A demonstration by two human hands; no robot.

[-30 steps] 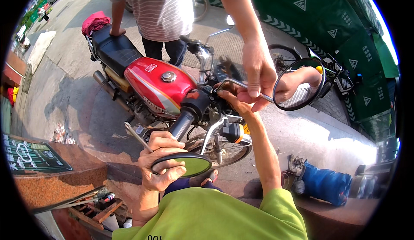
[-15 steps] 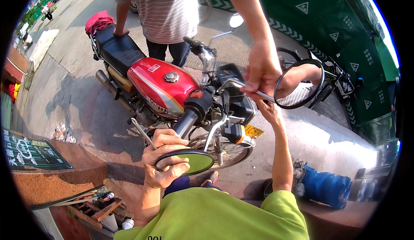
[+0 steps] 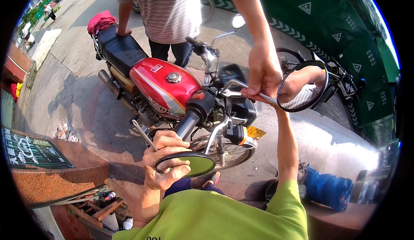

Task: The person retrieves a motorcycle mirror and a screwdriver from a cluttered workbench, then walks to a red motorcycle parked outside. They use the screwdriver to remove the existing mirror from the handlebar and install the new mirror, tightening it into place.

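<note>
A round black-rimmed side mirror (image 3: 202,164) with a greenish glass and a metal stem is in my left hand (image 3: 160,154), the fingers curled around it, beside the handlebar grip (image 3: 188,124) of a red motorcycle (image 3: 161,82). My right hand (image 3: 283,114) reaches up to a second round mirror (image 3: 304,78) at the handlebar. Its fingers are hidden behind that mirror's stem and another person's hand (image 3: 264,74). That hand pinches the bent metal stem (image 3: 268,97) near the handlebar clamp. The second mirror's glass reflects a hand and striped cloth.
Beyond the motorcycle stands a person in a striped shirt (image 3: 166,13), one hand on the black seat (image 3: 118,46). A green barrier (image 3: 327,24) and a bicycle (image 3: 340,82) are at the right. Blue bottles (image 3: 328,188) lie near right; a wooden crate (image 3: 103,210) sits near left.
My right hand has moved further behind the second mirror, so its fingers no longer show. The view has shifted slightly. My left hand keeps its mirror in almost the same place.
</note>
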